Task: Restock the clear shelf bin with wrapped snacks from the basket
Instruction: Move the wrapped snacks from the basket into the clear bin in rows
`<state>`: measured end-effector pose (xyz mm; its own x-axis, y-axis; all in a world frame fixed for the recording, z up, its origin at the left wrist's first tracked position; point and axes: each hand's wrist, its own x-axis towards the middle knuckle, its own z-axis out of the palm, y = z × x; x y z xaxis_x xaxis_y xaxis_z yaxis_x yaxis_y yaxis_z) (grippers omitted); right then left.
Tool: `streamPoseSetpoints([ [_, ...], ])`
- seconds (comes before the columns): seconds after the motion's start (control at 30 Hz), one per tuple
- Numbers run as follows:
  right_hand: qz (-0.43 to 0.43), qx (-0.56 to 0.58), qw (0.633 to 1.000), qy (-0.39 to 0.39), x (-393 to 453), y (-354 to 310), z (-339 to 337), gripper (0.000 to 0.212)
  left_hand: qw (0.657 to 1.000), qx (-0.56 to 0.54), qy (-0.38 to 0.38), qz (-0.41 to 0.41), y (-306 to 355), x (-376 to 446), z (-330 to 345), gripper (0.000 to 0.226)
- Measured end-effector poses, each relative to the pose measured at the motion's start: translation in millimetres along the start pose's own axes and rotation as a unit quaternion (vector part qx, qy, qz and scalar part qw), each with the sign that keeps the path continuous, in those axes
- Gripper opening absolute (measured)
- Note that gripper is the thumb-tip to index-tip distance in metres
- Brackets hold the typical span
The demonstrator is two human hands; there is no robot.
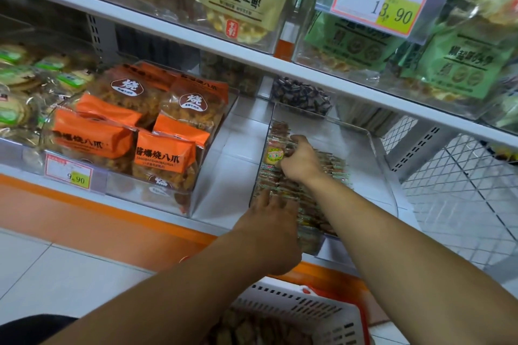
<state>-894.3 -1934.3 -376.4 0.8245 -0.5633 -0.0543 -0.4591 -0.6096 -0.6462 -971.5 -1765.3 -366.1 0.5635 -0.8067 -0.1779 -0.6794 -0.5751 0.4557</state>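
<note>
Wrapped snacks (291,193) stand packed in rows along the left side of the clear shelf bin (375,148) on the lower shelf. Right hand (301,161) pinches an upright packet with a round yellow label, unreadable, at the row's far end. Left hand (269,221) rests with straight fingers on the near packets. At six o'clock sits the white basket (302,308) holding more snacks. At nine o'clock, orange bags (165,154) read "烧八爪", tagged 9.90 (76,178); at one o'clock a tag reads 13.90 (392,12).
</note>
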Motion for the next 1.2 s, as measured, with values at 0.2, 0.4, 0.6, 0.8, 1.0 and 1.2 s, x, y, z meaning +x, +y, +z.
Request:
streamPoseSetpoints([
  [0.2, -0.011, 0.008, 1.000, 0.010, 3, 7, 5, 0.084, 0.994, -0.061, 0.086, 0.004, 9, -5, -6, 0.058],
  [0.4, -0.043, 0.005, 0.998, 0.048, -9, -3, -10, 0.075, 0.968, -0.080, 0.237, -0.006, 16, -19, -19, 0.019],
  [0.6, -0.229, 0.155, 0.938, 0.211, -79, -12, -27, 0.030, 0.996, -0.052, 0.048, -0.054, 3, -26, -1, 0.019],
  [0.8, -0.274, 0.356, 0.859, 0.247, -191, 50, 55, 0.017, 0.954, 0.130, -0.256, -0.087, -43, -41, 94, 0.024],
  [1.0, 0.145, 0.153, 0.967, -0.146, -247, 215, 183, 0.031, 0.940, -0.032, -0.256, -0.222, -120, -75, 218, 0.068],
  [1.2, 0.511, 0.299, 0.782, -0.194, -234, 284, 220, 0.062, 0.960, 0.025, -0.130, -0.245, -152, -64, 297, 0.075],
])
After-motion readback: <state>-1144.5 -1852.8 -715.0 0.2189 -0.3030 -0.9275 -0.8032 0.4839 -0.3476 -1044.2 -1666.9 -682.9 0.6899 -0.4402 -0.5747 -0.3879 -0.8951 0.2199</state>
